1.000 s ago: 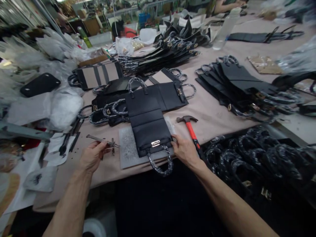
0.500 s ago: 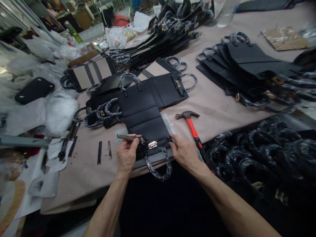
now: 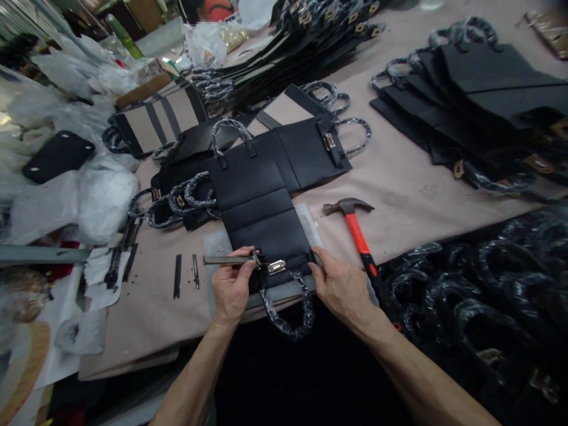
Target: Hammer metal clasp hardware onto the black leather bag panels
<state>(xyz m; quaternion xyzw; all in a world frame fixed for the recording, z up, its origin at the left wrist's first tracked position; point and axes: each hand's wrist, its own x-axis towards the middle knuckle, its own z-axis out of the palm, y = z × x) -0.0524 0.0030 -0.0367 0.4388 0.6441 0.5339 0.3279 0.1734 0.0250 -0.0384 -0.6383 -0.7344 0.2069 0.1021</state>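
A flat black handbag [image 3: 261, 207] lies open on a grey pad [image 3: 222, 244] at the table's near edge, its wrapped handle [image 3: 286, 316] hanging over the edge. My left hand [image 3: 231, 288] is closed on a thin metal tool [image 3: 228, 260], whose tip sits against the silver clasp [image 3: 276, 267] on the bag. My right hand [image 3: 339, 287] rests on the bag's right corner, fingers pressing the edge beside the clasp.
A red-handled hammer [image 3: 357, 231] lies just right of the bag. Stacks of black bags [image 3: 470, 100] fill the right and far side; more lie left of the bag. Small black strips [image 3: 178, 275] and white plastic wrapping [image 3: 102, 198] sit at left. Another person [image 3: 213, 9] is far back.
My left hand carried the metal tool from the left of the pad over to the clasp. My right hand stayed on the bag's corner. The view tilted down slightly.
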